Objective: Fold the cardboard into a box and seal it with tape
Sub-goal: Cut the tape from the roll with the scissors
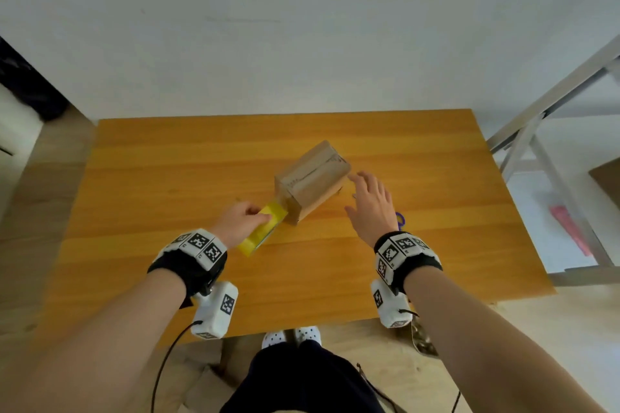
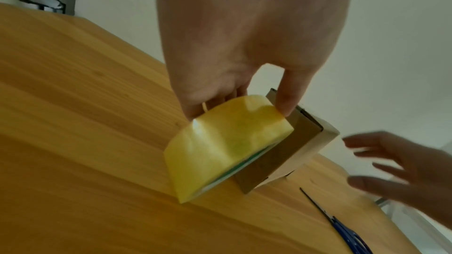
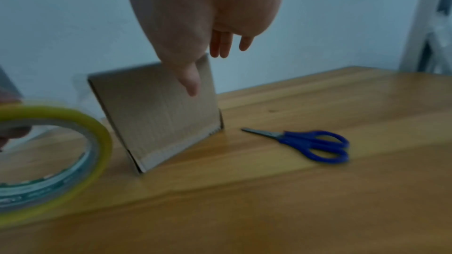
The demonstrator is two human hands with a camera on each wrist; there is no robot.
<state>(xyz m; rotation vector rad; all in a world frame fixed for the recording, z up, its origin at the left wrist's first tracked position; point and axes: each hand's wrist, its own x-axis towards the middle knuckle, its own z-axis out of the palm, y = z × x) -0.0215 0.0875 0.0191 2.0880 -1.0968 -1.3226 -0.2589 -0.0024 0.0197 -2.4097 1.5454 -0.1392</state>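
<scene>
A small brown cardboard box (image 1: 312,178) (image 2: 281,154) (image 3: 156,113) stands on the wooden table (image 1: 167,178), flaps folded shut on top. My left hand (image 1: 240,223) (image 2: 244,45) grips a yellow roll of tape (image 1: 263,230) (image 2: 225,142) (image 3: 49,154) right against the box's near-left end. My right hand (image 1: 369,204) (image 3: 208,26) hovers spread, fingers straight, just right of the box, holding nothing; whether its fingertips touch the box's corner is unclear.
Blue-handled scissors (image 3: 308,142) (image 2: 347,233) (image 1: 400,220) lie on the table right of the box, mostly hidden under my right hand in the head view. A metal frame (image 1: 543,151) stands off the table's right side. A white wall lies behind.
</scene>
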